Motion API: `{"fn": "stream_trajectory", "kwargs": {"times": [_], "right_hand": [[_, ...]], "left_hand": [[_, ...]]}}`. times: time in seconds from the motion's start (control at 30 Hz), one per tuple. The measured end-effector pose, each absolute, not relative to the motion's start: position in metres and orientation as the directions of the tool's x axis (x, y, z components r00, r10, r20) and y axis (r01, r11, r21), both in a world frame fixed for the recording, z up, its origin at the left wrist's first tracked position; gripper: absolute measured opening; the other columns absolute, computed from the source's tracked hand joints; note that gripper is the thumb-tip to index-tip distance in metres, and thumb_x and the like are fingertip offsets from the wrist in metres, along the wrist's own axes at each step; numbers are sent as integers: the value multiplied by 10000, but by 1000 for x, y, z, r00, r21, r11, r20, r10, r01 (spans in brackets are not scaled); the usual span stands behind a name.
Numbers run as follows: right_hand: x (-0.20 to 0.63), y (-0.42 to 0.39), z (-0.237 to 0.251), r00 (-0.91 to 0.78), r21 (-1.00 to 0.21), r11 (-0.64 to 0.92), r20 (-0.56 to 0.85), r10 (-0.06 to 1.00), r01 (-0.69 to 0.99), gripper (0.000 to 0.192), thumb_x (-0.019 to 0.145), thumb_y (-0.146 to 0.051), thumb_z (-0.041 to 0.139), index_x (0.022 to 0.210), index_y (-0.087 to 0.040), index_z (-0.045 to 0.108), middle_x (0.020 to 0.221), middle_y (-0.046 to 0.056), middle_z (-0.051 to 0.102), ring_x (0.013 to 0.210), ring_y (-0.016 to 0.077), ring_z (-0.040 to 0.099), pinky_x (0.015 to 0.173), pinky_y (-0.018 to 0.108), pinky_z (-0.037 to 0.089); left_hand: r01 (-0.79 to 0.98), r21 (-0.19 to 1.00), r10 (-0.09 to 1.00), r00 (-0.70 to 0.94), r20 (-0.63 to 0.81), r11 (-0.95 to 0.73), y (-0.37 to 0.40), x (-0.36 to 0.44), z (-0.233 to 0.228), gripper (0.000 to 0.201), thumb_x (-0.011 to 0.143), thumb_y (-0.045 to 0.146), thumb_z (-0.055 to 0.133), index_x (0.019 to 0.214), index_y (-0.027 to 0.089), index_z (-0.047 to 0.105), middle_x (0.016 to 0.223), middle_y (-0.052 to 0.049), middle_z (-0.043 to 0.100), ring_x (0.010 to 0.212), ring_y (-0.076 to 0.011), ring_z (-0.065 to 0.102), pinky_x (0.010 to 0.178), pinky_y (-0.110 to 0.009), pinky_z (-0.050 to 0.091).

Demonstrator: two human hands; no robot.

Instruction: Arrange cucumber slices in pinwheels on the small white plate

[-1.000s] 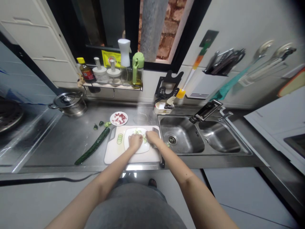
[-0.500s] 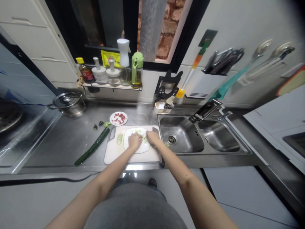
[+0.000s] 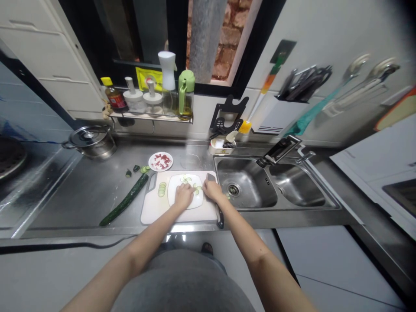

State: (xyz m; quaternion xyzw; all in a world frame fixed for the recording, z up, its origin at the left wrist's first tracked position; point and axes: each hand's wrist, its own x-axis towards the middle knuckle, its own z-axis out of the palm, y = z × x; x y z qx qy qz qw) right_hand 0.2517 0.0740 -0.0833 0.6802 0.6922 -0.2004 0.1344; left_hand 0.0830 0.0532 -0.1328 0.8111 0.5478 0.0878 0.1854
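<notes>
A white cutting board [image 3: 147, 212] lies on the steel counter in front of me, with a white plate [image 3: 189, 203] on it. Cucumber slices [image 3: 186, 178] lie on the plate's far side, and several more slices [image 3: 161, 189] lie on the board to its left. My left hand [image 3: 183, 195] rests on the plate with its fingers curled down. My right hand [image 3: 212, 190] is at the plate's right rim, over a knife [image 3: 220, 219] that lies along the board's right edge. Whether either hand holds anything is hidden.
A long cucumber [image 3: 125, 200] lies left of the board, with cut ends [image 3: 134, 169] and a small plate of chopped red bits [image 3: 160, 161] behind it. A lidded pot [image 3: 89, 141] stands at the far left. A double sink [image 3: 260, 203] and faucet [image 3: 279, 150] are on the right.
My right hand has slid slightly to the right, from the slices on the plate to its rim. My left hand has stayed on the plate.
</notes>
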Motion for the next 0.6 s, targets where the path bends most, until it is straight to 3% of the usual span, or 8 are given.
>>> {"fn": "stream_trajectory", "kwargs": {"times": [0.6], "right_hand": [[249, 73, -96, -28, -146, -35, -409, 912, 989, 297, 972, -306, 468, 1134, -130, 645, 1128, 169, 687, 1055, 248, 639, 849, 305, 469]], "left_hand": [[860, 345, 904, 423, -69, -376, 55, 86, -133, 331, 909, 208, 476, 1128, 260, 719, 1101, -121, 612, 1112, -290, 472, 925, -447, 328]]}}
